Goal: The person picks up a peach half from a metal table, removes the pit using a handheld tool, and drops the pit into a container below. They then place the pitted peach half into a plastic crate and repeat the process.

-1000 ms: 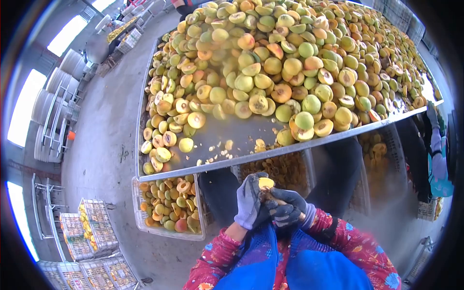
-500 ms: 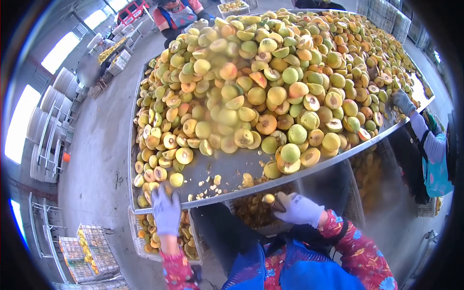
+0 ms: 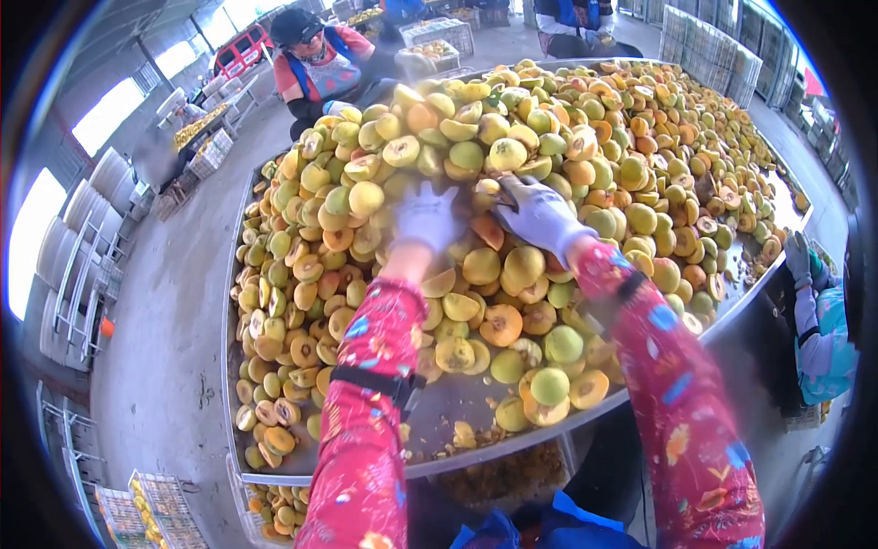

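A big heap of yellow-green peaches [image 3: 501,326], many cut in halves with pits or hollows showing, covers the metal-edged table [image 3: 530,423]. My left hand [image 3: 427,217], in a pale glove, lies on the upper middle of the heap with its fingers spread; it looks slightly blurred. Just right of it, my right hand [image 3: 538,216], gloved with dark fingertips, reaches onto the peaches. At its fingertips is a small pale rounded thing [image 3: 487,187], whose kind I cannot make out. Both forearms stretch across the table's near edge.
Crates of peaches [image 3: 274,509] stand beneath the near edge. A co-worker [image 3: 322,69] is at the far left side, and another co-worker's gloved hand [image 3: 798,261] shows at the right. White crates [image 3: 709,53] are stacked behind. Pits and scraps [image 3: 462,435] lie near the front rim.
Both hands have moved forward from the near edge onto the heap. My left hand has left the front rim, and my right hand has carried the small pale thing up from below the edge.
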Available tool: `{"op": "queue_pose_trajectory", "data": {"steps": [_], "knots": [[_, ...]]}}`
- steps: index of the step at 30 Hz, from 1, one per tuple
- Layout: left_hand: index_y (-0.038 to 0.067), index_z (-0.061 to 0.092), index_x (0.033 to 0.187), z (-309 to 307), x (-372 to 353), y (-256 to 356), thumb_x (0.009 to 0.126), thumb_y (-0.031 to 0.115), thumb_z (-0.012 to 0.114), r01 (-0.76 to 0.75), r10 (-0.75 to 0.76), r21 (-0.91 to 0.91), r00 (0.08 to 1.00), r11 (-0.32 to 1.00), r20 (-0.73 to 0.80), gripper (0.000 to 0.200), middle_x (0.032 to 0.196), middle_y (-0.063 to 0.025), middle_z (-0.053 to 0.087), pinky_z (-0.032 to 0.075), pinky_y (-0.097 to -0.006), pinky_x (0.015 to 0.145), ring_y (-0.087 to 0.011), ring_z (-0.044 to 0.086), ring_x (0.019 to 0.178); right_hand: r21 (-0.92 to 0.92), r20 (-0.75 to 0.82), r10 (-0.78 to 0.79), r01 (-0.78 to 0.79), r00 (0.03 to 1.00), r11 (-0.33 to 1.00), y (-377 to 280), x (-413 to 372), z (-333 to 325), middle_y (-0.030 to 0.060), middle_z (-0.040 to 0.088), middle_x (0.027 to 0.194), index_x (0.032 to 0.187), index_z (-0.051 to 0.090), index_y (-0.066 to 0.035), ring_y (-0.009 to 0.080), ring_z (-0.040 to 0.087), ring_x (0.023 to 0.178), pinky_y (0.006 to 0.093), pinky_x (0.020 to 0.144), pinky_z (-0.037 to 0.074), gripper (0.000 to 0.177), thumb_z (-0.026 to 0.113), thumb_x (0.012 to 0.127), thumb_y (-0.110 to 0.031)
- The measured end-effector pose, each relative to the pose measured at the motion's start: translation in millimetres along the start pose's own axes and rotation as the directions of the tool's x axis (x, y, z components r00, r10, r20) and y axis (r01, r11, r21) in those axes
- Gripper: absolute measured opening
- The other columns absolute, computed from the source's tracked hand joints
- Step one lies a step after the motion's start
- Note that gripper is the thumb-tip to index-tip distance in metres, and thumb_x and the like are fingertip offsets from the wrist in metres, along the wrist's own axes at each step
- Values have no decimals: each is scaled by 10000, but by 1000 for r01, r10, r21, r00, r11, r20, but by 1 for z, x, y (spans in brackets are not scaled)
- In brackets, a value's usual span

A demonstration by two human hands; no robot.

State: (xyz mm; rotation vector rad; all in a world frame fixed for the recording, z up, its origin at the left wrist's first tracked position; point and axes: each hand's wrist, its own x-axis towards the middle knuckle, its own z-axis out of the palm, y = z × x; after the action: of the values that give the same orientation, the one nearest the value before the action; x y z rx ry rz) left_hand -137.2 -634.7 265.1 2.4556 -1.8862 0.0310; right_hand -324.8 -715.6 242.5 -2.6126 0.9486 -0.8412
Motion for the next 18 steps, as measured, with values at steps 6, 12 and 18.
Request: {"op": "queue_pose_trajectory", "data": {"steps": [6, 12, 18], "knots": [[126, 564, 1274, 19, -54, -28, 850, 382, 596, -233, 271, -199, 943, 952, 192, 497, 1186, -218, 628, 480, -452, 946, -379, 599, 1094, 116, 463, -26, -32, 886, 993, -18, 5, 35, 242, 649, 1123, 1237, 544, -136, 393, 619, 1053, 468, 899, 490, 446, 565, 889, -416], [132, 598, 1220, 30, -148, -54, 866, 340, 574, -156, 220, -254, 943, 954, 248, 412, 1162, -202, 602, 459, -459, 959, -385, 569, 1109, 78, 629, -56, 9, 775, 997, -62, -61, 60, 225, 671, 1060, 1246, 514, -119, 416, 629, 999, 489, 872, 494, 448, 527, 914, -419], [50, 572, 1241, 32, -234, -67, 850, 257, 649, -104, 108, -367, 994, 924, -10, 450, 1140, -221, 599, 460, -448, 927, -372, 586, 1054, 12, 630, -111, 134, 768, 991, -130, -93, 27, 207, 693, 948, 1294, 509, -148, 385, 661, 907, 498, 780, 519, 486, 528, 909, -444]]}}
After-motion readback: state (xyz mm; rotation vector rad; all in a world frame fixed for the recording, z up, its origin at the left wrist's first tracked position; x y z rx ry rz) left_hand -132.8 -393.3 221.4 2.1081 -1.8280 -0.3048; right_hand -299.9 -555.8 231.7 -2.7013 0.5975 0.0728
